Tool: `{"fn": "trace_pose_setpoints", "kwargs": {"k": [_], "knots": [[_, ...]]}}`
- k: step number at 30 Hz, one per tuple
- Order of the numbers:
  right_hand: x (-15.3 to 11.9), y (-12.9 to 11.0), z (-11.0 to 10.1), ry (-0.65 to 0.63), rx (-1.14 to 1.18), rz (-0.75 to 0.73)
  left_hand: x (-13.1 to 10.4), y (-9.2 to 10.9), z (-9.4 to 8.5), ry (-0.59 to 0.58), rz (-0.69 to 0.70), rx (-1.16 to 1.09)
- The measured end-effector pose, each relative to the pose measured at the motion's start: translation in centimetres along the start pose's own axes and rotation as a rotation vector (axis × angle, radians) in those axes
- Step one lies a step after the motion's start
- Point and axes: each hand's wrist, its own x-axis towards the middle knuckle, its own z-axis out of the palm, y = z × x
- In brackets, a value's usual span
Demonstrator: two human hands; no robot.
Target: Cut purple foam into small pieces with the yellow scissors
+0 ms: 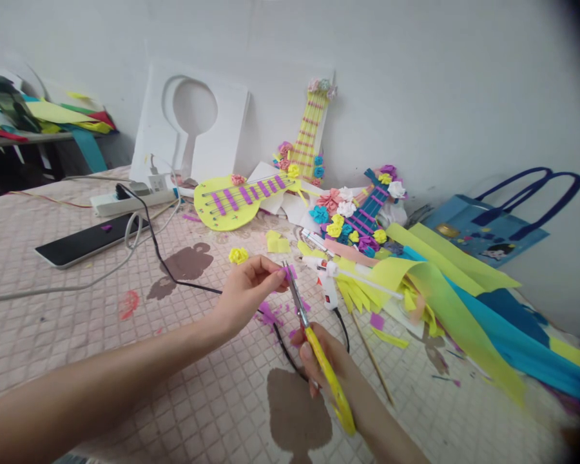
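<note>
Between thumb and fingers, my left hand (pixel 251 287) pinches a small piece of purple paper (pixel 290 273). My right hand (pixel 326 354) is closed round the yellow handles of a pair of scissors (pixel 299 303). The blade tips point away from me and meet the purple paper at my left fingertips. Purple scraps (pixel 269 314) lie on the table below the blades. Just beyond my hands are a yellow paper flower (pixel 238 256) and a white glue gun (pixel 327 287) lying on its side.
Behind stands a yellow guitar shape (pixel 229 205) with purple strips, near a blue flower-covered one (pixel 367 212). Yellow crepe paper (pixel 435 322) spreads at right, before a blue bag (pixel 483 225). A power strip (pixel 125 201), a phone-like black slab (pixel 87 241) and cables lie at left.
</note>
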Motion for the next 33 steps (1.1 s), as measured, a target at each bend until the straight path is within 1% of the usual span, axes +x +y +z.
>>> {"fn": "trace_pose_setpoints", "kwargs": {"k": [10, 18, 25, 28, 33], "knots": [[0.07, 0.2, 0.28, 0.045, 0.023, 0.002, -0.02, -0.04, 0.02, 0.002, 0.013, 0.014], [-0.13, -0.24, 0.17, 0.034, 0.038, 0.01, 0.03, -0.02, 0.02, -0.004, 0.013, 0.02], [0.15, 0.58, 0.4, 0.017, 0.117, 0.009, 0.13, -0.25, -0.16, -0.014, 0.007, 0.021], [0.23, 0.43, 0.57, 0.028, 0.148, 0.032, 0.18, -0.38, -0.24, -0.018, 0.0, 0.02], [0.2, -0.06, 0.56, 0.043, 0.093, 0.031, 0.29, -0.45, -0.31, -0.016, 0.005, 0.03]]}}
